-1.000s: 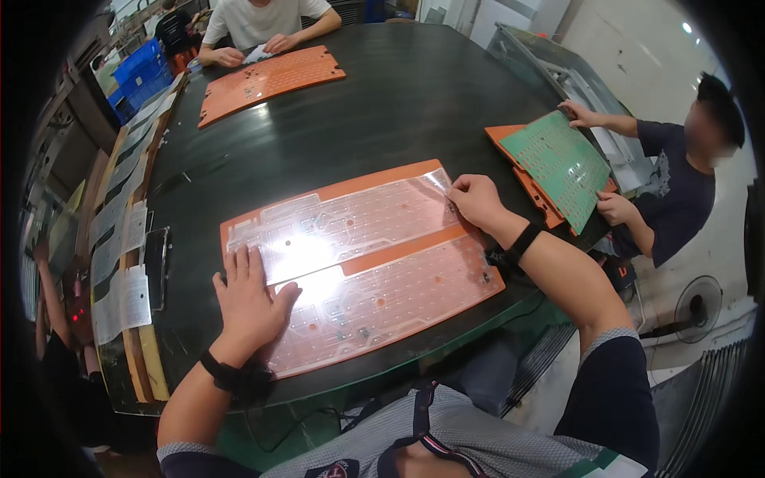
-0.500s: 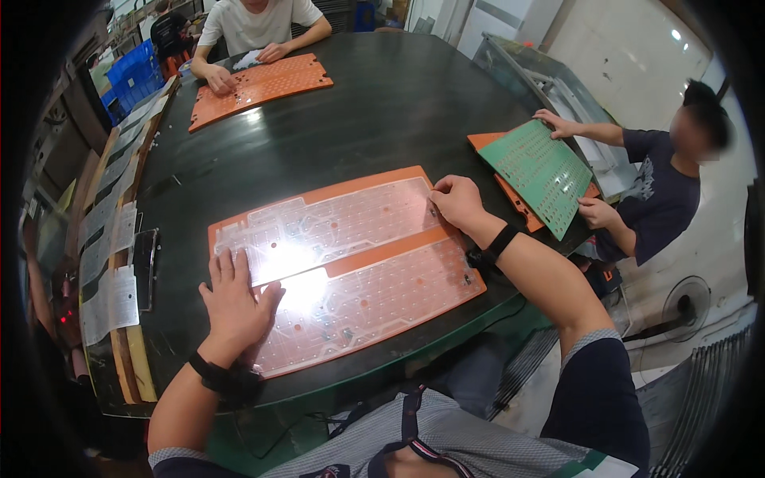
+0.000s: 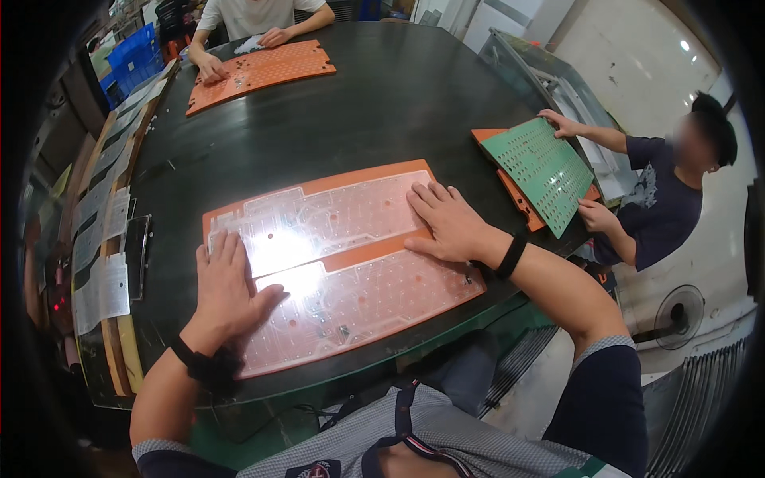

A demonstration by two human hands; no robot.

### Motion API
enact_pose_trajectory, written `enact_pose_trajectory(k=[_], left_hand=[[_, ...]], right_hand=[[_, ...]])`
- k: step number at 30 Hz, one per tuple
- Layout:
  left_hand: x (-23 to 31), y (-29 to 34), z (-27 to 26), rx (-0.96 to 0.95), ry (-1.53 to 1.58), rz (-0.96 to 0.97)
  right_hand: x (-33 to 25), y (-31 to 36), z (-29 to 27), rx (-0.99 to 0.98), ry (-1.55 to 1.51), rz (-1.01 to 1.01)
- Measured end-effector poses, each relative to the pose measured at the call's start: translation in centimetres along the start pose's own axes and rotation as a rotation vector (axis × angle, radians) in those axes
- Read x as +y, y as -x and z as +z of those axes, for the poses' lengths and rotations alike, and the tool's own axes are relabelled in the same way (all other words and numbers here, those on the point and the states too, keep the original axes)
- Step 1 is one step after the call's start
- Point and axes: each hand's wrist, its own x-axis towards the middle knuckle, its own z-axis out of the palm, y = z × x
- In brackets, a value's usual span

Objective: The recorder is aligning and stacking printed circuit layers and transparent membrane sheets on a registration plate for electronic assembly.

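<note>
Near the tabletop's (image 3: 358, 111) front edge lies an orange board (image 3: 368, 253) topped with clear sheeting (image 3: 358, 209). My left hand (image 3: 225, 287) lies open, palm down, across its left end; my right hand (image 3: 446, 223) rests flat, fingers spread, toward the right.

Glossy clear plastic sheets (image 3: 373, 299), smooth tabletop (image 3: 382, 111)

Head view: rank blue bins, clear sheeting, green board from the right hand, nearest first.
1. Clear sheeting, directly under the right hand
2. Green board, off to the right
3. Blue bins, far upper left, in the background
</note>
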Motion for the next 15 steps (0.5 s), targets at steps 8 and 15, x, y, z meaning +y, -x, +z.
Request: enact_pose_trajectory(k=[8, 15], left_hand=[[2.6, 0.4, -2.4, -0.202, 0.015, 0.051], [1.3, 2.0, -1.0, -0.148, -0.086, 0.087]], right_hand=[[-2.4, -0.3, -2.7, -0.194, -0.114, 0.139], [0.6, 1.0, 0.7, -0.116, -0.119, 0.152]])
